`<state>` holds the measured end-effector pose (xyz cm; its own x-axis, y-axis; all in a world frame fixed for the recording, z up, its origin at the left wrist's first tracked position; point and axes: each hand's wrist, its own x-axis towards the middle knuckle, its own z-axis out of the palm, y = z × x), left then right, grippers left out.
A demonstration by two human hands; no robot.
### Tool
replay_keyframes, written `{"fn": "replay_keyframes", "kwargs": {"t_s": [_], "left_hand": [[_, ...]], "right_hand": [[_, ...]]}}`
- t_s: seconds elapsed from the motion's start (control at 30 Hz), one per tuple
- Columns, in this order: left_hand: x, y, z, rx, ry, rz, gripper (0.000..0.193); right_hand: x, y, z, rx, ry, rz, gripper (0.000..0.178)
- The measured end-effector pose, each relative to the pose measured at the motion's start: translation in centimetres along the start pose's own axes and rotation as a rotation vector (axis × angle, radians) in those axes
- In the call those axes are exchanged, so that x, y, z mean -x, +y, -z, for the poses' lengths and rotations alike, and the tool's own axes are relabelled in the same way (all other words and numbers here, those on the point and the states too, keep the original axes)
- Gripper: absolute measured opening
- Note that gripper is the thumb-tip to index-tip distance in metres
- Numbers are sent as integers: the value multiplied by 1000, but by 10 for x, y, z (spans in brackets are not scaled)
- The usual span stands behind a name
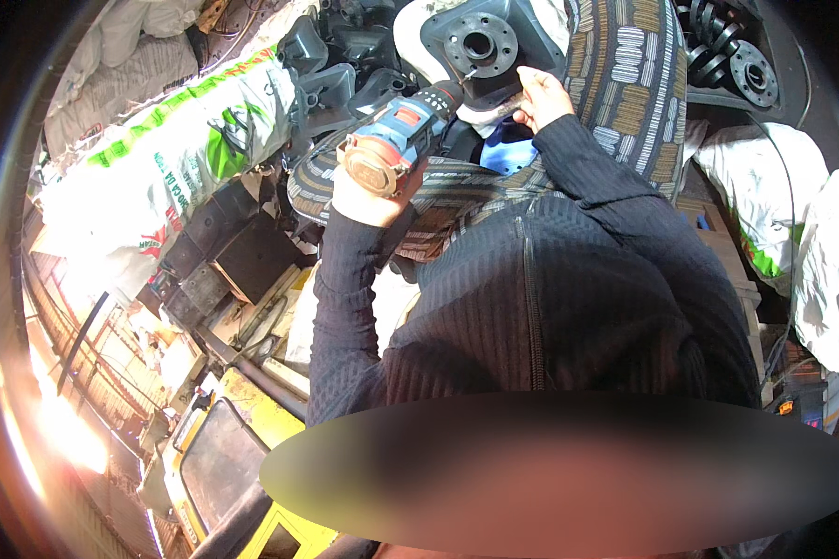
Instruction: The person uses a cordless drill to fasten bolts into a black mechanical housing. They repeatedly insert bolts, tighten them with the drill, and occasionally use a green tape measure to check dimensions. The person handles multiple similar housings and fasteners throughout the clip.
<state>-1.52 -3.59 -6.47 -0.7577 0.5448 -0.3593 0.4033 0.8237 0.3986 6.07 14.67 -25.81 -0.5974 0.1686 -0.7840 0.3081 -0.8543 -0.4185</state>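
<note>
My left hand (373, 197) is wrapped round the grip of a blue cordless drill (403, 129). The drill's dark chuck points up and right, its tip close to a round flange (481, 45) with a ring of holes and a central opening. That flange sits on a dark grey square-based part (443, 28), which lies before me. Just right of the flange, my right hand (543, 99) has its fingers drawn together near the part's lower edge. Whatever they pinch is too small to make out. Blue cloth (508, 149) shows below that hand.
Patterned striped fabric (625, 84) curves around the work. More dark grey parts (331, 88) are heaped at left, beside a white-and-green sack (196, 154). A bin of black flanged parts (732, 65) and white sacks (764, 177) stand right. A yellow machine (252, 419) is lower left.
</note>
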Motion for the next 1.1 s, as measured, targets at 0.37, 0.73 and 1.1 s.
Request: {"fn": "replay_keyframes", "kwargs": {"t_s": [0.37, 0.73, 1.1], "left_hand": [[-63, 12, 32, -241, -121, -409, 31], [-80, 14, 24, -275, -279, -175, 49], [-81, -2, 4, -362, -213, -181, 47]], "right_hand": [[-24, 2, -8, 253, 98, 137, 31], [-27, 8, -5, 242, 84, 80, 36], [-19, -7, -13, 279, 99, 103, 29]]}}
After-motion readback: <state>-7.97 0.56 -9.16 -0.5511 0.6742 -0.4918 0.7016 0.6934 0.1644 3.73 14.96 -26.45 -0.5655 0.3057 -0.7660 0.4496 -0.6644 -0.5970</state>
